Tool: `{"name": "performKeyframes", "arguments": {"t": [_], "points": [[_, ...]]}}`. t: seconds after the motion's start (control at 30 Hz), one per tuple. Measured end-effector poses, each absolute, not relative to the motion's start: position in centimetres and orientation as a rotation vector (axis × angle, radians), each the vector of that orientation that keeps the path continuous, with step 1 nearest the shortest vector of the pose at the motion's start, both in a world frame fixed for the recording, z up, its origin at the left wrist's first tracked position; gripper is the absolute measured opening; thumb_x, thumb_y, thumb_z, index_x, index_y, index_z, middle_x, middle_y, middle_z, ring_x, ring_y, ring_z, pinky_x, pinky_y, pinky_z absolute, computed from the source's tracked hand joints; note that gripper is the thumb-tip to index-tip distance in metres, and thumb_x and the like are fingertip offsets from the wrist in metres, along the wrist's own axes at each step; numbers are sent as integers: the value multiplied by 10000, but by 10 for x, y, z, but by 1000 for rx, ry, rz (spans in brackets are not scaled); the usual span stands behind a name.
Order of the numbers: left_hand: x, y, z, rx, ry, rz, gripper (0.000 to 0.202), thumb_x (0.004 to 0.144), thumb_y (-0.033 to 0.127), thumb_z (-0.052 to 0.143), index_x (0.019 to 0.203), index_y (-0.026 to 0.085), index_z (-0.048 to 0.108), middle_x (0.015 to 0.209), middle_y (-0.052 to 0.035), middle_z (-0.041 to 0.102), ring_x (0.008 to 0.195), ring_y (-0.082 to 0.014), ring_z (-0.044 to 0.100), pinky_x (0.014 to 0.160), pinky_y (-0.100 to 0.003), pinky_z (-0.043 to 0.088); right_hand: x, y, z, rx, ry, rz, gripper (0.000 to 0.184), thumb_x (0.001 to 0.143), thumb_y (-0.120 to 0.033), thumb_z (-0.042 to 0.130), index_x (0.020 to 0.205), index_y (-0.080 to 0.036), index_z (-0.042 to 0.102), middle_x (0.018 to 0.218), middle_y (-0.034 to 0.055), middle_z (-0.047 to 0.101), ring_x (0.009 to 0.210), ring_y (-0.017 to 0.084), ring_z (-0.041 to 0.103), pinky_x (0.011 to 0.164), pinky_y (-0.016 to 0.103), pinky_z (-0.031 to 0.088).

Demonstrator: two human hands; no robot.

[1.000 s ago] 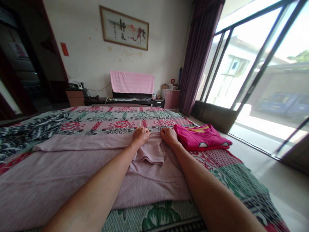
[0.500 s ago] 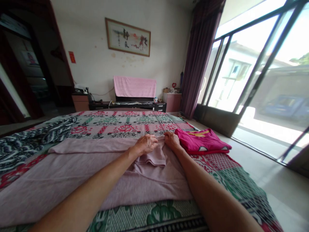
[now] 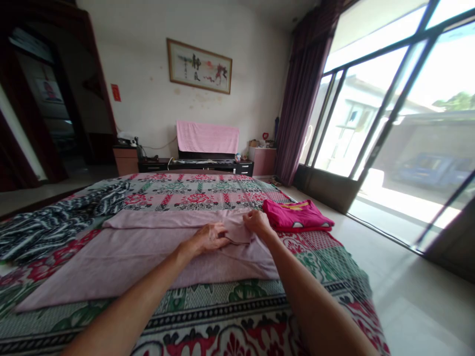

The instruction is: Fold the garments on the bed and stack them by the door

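Observation:
A pale pink garment (image 3: 148,252) lies spread over the patterned bedspread, its far edge turned over in a long strip. Near its right end a short flap like a sleeve (image 3: 237,233) is folded back on top. My left hand (image 3: 210,238) is closed at the flap's left side, thumb and fingers on the cloth. At the far right corner my right hand (image 3: 257,221) pinches the garment with bent fingers. Just beyond that hand sits a folded magenta garment (image 3: 299,216) with yellow marks.
The floral bedspread (image 3: 193,326) covers the bed under everything. A black-and-white patterned cloth (image 3: 63,222) lies bunched at the left. Past the bed's far end stands a low black cabinet (image 3: 204,166) with a pink cloth (image 3: 208,137) above it. Glass doors (image 3: 371,123) are on the right.
My left hand has moved from the far edge down and left onto the flap. My right hand stays at the far corner, the flap now lying flatter. The camera view has shifted slightly.

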State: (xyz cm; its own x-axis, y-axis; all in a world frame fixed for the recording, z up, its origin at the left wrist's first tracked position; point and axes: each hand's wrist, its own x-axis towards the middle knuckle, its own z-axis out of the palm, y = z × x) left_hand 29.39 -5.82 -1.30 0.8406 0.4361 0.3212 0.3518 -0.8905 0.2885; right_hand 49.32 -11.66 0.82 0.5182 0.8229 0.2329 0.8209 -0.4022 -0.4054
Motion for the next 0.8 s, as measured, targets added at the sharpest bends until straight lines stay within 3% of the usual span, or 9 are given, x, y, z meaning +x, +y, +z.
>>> {"name": "performKeyframes", "arguments": {"t": [0.3,0.57,0.7,0.8], "points": [[290,-65,-38,2776,668,794,320,838,212,503,1092,222,699,1160,-65,670,1118,-188,593,991,-316,456,489,-124,-7,-2251,-1261,66,297,797,-256,541,1037,-193,705,985,99,727,946,204,666,789,251,470],[290,-60,-42,2797,578,875,282,825,172,507,980,218,739,1062,-60,698,993,-181,638,936,-317,492,486,-131,-1,-2389,-1344,13,247,779,-203,541,936,-185,732,1009,127,702,979,239,646,793,290,473],[292,-58,-47,2785,567,909,278,811,173,515,973,220,736,1064,-61,696,991,-185,639,931,-318,493,481,-129,0,-2244,-1424,-168,332,834,-216,469,1095,-181,669,1173,114,629,1051,215,597,895,299,443],[293,-60,-48,2719,665,1000,358,754,157,558,1084,195,690,1158,-85,663,1076,-208,611,960,-331,482,481,-125,-4,-2147,-1600,-138,383,858,-219,432,1201,-200,603,1327,80,547,1190,209,507,991,323,386]]}}
